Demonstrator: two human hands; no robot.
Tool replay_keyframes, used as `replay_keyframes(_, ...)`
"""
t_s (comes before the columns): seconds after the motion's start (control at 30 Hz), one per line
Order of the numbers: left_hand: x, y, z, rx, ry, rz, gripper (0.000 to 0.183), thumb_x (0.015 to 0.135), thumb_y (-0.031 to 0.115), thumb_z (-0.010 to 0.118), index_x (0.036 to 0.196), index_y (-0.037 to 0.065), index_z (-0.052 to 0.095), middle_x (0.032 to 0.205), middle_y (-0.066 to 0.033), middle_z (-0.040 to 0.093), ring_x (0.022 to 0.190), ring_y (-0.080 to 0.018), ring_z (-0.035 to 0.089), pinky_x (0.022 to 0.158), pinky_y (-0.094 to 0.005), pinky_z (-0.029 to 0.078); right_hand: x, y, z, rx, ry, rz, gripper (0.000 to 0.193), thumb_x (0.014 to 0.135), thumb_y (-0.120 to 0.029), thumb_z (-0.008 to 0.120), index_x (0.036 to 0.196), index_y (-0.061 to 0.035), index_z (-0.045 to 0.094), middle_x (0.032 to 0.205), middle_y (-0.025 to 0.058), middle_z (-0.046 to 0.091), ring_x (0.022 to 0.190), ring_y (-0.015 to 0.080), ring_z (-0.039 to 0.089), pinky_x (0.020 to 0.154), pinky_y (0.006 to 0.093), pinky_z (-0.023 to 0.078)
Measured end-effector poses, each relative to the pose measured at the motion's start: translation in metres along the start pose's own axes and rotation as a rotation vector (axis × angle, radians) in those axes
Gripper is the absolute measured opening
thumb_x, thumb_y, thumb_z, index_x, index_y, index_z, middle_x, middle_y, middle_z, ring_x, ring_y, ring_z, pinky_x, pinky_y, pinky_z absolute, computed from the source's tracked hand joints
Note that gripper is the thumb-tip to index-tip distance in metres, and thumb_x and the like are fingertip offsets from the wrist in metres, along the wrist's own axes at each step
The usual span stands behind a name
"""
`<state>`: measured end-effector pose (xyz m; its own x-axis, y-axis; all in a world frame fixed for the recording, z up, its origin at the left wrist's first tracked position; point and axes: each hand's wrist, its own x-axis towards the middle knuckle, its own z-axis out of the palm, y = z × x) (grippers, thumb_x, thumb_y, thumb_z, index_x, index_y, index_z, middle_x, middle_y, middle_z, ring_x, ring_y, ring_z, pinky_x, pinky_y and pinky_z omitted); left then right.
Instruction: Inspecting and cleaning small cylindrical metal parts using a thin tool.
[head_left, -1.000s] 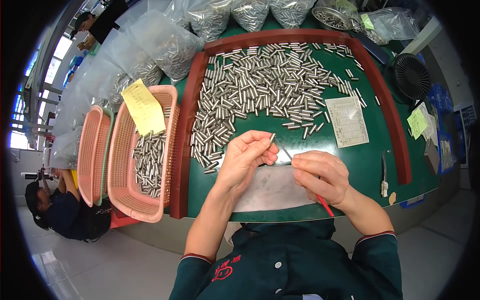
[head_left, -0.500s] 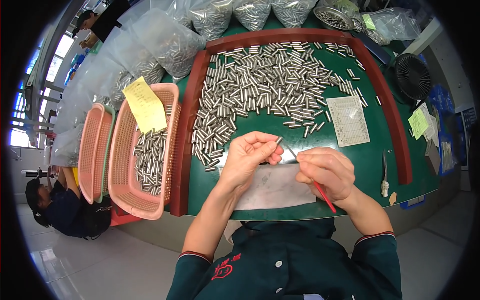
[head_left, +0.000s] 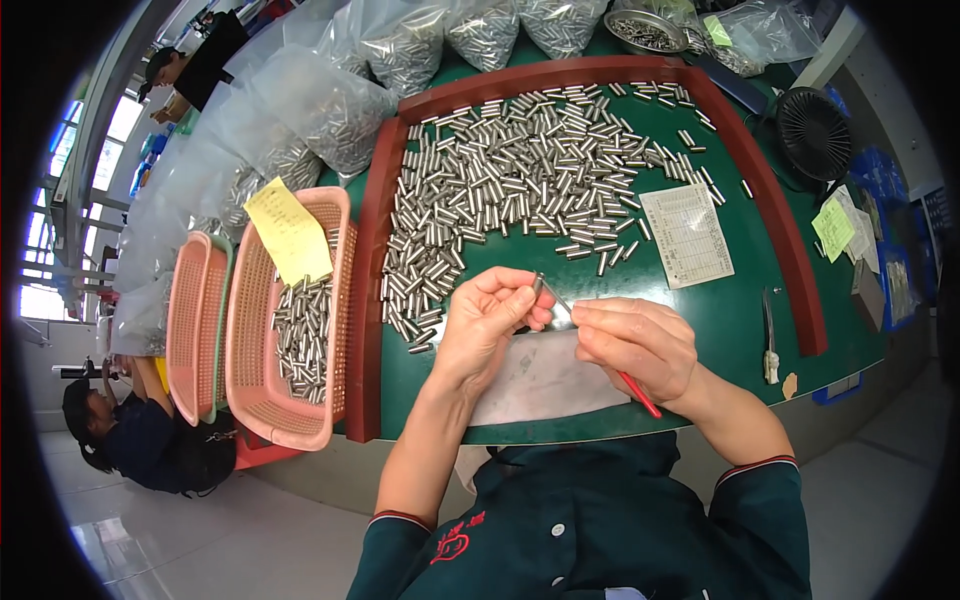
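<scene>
Between the thumb and fingers of my left hand (head_left: 488,325) is a small shiny metal pin (head_left: 539,282), held tilted. My right hand (head_left: 645,345) grips a thin tool with a red handle (head_left: 640,394) and a slim metal shaft (head_left: 556,296). The shaft's tip meets the upper end of the pin, or lies right beside it; fingers partly cover the pin. Below both hands a pale cloth (head_left: 545,380) lies on the green tabletop (head_left: 600,290). A large pile of similar metal pins (head_left: 520,180) spreads out beyond my hands.
A dark red wooden frame (head_left: 372,270) borders the pile. To the left, a pink basket (head_left: 290,425) holds more pins under a yellow note (head_left: 288,230). Bags of pins (head_left: 400,50) line the back. On the right are a printed sheet (head_left: 686,235), tweezers-like tool (head_left: 769,335) and black fan (head_left: 813,135).
The tool's tip has moved in from slightly apart to the end of the pin. Both hands keep their grips, and the whole view has shifted slightly.
</scene>
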<state>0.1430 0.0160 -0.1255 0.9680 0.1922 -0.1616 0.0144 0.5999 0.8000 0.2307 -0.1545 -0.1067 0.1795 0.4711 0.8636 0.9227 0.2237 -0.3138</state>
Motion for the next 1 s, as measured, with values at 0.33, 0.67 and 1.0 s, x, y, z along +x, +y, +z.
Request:
replay_keyframes(0.33,0.0031,-0.0001,-0.0078,-0.112,0.037,-0.001,0.014,0.086,0.007,0.058,0.098,0.001,0.057,0.085,-0.0101,0.064,0.073,-0.0140,0.062,0.067,-0.0249,0.051,0.0020,-0.0027,-0.0008,-0.010,0.052,0.033,0.021,0.065,0.001,0.068,0.084,0.0016,0.060,0.085,0.0139,0.063,0.074,0.0254,0.064,0.061,0.0307,0.055)
replay_keyframes(0.67,0.0019,0.0015,-0.0043,-0.105,0.004,-0.055,0.014,0.087,0.007,0.057,0.099,0.001,0.056,0.085,-0.0111,0.064,0.072,-0.0146,0.062,0.067,-0.0255,0.051,0.0005,-0.0007,0.0013,0.025,0.062,0.022,0.021,0.062,0.003,0.066,0.082,0.0020,0.060,0.085,0.0145,0.063,0.074,0.0261,0.065,0.061,0.0303,0.055)
replay_keyframes(1.0,0.0008,0.0014,0.0005,-0.067,0.024,-0.049,0.010,0.086,0.005,0.056,0.096,0.001,0.056,0.083,-0.0098,0.062,0.071,-0.0141,0.060,0.066,-0.0241,0.050,0.0012,-0.0007,0.0040,-0.025,0.001,0.055,0.025,0.063,-0.002,0.068,0.087,0.0031,0.061,0.085,0.0143,0.063,0.074,0.0270,0.065,0.062,0.0302,0.055)
